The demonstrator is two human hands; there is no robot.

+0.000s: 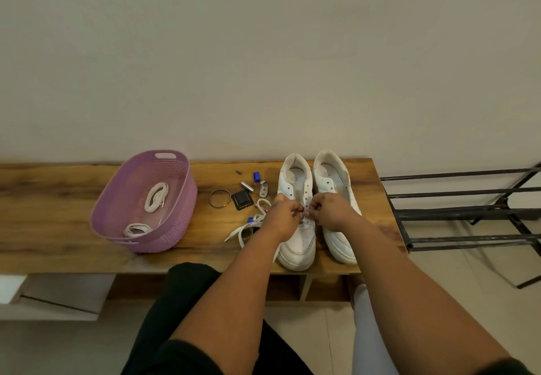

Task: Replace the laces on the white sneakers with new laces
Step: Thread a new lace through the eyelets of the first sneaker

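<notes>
Two white sneakers stand side by side at the right end of the wooden bench point(58, 187), toes toward the person and heels toward the wall; the left sneaker point(297, 240) is the one under both hands, and the right sneaker point(336, 237) is just beside it, touching or nearly touching. Over the eyelet rows of the left sneaker, the left hand point(282, 213) and the right hand point(328, 209) meet with curled fingers, and their fingertips seem to pinch the white lace point(248, 228) between them, low on the tongue; the exact grip is too small to see clearly. From the left hand the lace runs down to the left and lies loose on the bench beside the shoe, with a small blue piece point(250, 220) on it. A little further left are small things: a bangle point(219, 198), a dark square object point(242, 199), some metal pieces and a blue cap point(256, 176). Well apart, on the left, a purple basket point(181, 213) holds two bundles of white laces point(155, 197)
</notes>
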